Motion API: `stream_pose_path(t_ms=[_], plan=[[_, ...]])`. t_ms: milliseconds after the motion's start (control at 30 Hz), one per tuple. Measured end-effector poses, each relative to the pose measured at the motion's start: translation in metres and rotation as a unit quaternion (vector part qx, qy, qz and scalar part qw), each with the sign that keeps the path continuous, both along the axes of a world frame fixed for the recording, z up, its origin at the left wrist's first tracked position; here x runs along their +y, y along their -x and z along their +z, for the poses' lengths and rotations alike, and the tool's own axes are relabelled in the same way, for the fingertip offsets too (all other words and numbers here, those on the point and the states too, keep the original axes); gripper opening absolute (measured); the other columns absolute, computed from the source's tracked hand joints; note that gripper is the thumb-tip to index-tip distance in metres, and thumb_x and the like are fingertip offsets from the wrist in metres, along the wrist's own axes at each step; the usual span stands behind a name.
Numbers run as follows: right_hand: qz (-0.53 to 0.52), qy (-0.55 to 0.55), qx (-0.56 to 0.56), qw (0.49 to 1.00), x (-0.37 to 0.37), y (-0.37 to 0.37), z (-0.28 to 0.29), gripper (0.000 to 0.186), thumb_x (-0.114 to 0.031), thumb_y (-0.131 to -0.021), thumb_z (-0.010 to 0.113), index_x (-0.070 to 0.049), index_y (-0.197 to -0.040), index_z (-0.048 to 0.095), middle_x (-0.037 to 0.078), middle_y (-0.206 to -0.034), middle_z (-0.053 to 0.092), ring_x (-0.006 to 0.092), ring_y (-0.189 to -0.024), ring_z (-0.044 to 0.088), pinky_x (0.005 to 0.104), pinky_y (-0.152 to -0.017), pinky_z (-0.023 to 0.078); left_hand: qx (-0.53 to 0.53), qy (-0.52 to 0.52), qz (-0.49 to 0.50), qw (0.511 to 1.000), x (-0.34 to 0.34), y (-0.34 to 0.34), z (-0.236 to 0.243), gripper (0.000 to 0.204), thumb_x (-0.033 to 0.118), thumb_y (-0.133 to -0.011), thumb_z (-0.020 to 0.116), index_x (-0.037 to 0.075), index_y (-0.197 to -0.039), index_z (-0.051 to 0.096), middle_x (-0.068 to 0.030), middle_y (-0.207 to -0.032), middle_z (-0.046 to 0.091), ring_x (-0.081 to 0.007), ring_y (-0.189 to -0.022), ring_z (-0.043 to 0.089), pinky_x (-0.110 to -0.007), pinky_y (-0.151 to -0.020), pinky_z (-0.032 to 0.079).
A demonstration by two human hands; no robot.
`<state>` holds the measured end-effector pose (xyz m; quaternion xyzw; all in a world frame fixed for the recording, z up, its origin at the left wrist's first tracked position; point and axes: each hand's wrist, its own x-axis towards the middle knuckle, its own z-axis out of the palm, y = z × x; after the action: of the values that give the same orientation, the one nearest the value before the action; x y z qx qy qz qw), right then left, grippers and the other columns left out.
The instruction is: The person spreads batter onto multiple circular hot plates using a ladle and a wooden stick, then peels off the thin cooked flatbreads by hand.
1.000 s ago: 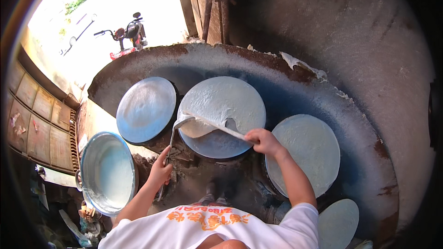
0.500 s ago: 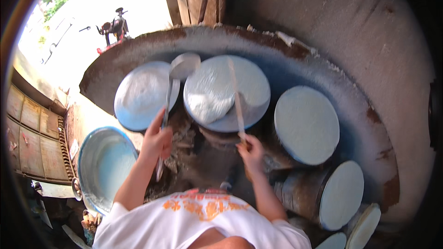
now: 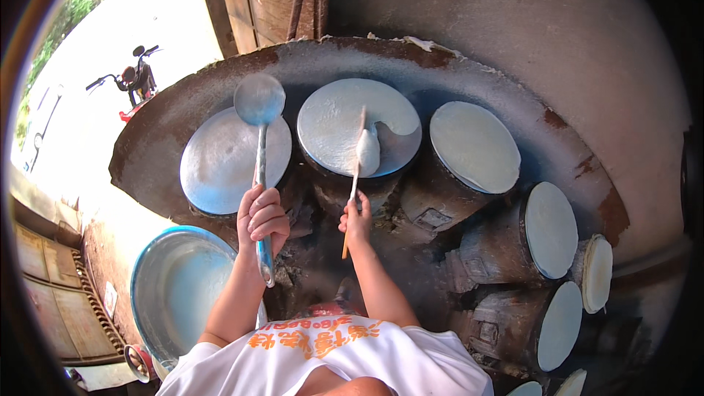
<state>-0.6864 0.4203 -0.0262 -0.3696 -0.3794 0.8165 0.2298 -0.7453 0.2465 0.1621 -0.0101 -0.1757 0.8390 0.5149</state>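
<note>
My left hand [image 3: 262,218] is wrapped round the handle of a metal ladle [image 3: 259,100], held upright with its round bowl above the far edge of the left griddle [image 3: 224,161]. Between the fingers of my right hand [image 3: 356,220] is a thin wooden batter spreader [image 3: 357,176]. Its far end touches white batter [image 3: 341,114] on the middle griddle [image 3: 402,150]. The batter coats most of that round plate, with a thick lump by the stick and a bare dark patch at the right. Only a thin, dull film shows on the left griddle.
A large blue-rimmed basin [image 3: 139,279] with pale liquid stands at the lower left. More round griddles coated white, including one [image 3: 475,147] on a drum stove, curve down the right side. A curved low wall [image 3: 345,48] rises behind them. A motorbike [image 3: 138,81] stands outside.
The ladle has swung upright, its bowl moving left from between the griddles. The spreader has pushed batter across the middle plate, shifting the lump right. My view has turned, showing more stoves at right.
</note>
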Motion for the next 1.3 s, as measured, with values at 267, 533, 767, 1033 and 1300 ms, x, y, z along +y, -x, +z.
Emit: stream_pose_path(t_ms=[267, 533, 767, 1033, 1300], plan=[[0.119, -0.150, -0.049, 0.980, 0.005, -0.030, -0.011, 0.028, -0.014, -0.097, 0.049, -0.017, -0.125, 0.051, 0.003, -0.066, 0.051, 0.0077, -0.039, 0.040, 0.0237, -0.034, 0.033, 0.068, 0.139, 0.072, 0.985, 0.001, -0.015, -0.006, 0.028, 0.016, -0.099, 0.038, 0.013, -0.124, 0.050, 0.0021, -0.058, 0.033, -0.0053, -0.037, 0.033, -0.020, -0.030, 0.034], [0.089, -0.148, -0.142, 0.975, 0.132, -0.078, 0.007, 0.034, -0.019, -0.097, 0.050, -0.017, -0.131, 0.051, 0.001, -0.069, 0.051, 0.0050, -0.043, 0.039, 0.0219, -0.036, 0.033, 0.248, 0.336, 0.095, 0.904, 0.042, -0.025, 0.001, 0.062, 0.011, -0.096, 0.045, 0.037, -0.146, 0.020, 0.0020, -0.064, 0.032, -0.0034, -0.037, 0.027, -0.017, -0.029, 0.027], [0.236, -0.227, -0.112, 0.938, 0.125, -0.083, 0.007, 0.035, -0.017, -0.097, 0.049, -0.015, -0.132, 0.051, 0.001, -0.068, 0.055, 0.0052, -0.042, 0.041, 0.0211, -0.036, 0.033, 0.360, 0.442, 0.098, 0.816, 0.076, -0.027, 0.001, 0.067, 0.008, -0.092, 0.050, 0.033, -0.147, 0.021, 0.0022, -0.062, 0.035, -0.0040, -0.038, 0.029, -0.018, -0.032, 0.027], [0.104, -0.380, -0.178, 0.902, 0.238, -0.077, 0.016, 0.034, -0.015, -0.094, 0.050, -0.015, -0.128, 0.056, 0.009, -0.069, 0.061, 0.0159, -0.052, 0.056, 0.0323, -0.048, 0.046, 0.412, 0.485, 0.057, 0.769, 0.154, -0.030, -0.005, 0.066, 0.008, -0.093, 0.049, 0.026, -0.148, 0.018, 0.0016, -0.064, 0.038, -0.0049, -0.040, 0.033, -0.019, -0.035, 0.027], [-0.004, -0.573, -0.366, 0.733, 0.199, -0.117, 0.016, 0.035, -0.013, -0.089, 0.057, -0.012, -0.124, 0.057, 0.019, -0.078, 0.064, 0.0360, -0.069, 0.064, 0.0430, -0.058, 0.050, 0.446, 0.536, -0.005, 0.717, 0.197, -0.004, -0.002, 0.063, 0.008, -0.093, 0.047, 0.025, -0.148, 0.022, 0.0028, -0.062, 0.036, -0.0056, -0.042, 0.033, -0.020, -0.036, 0.027]])
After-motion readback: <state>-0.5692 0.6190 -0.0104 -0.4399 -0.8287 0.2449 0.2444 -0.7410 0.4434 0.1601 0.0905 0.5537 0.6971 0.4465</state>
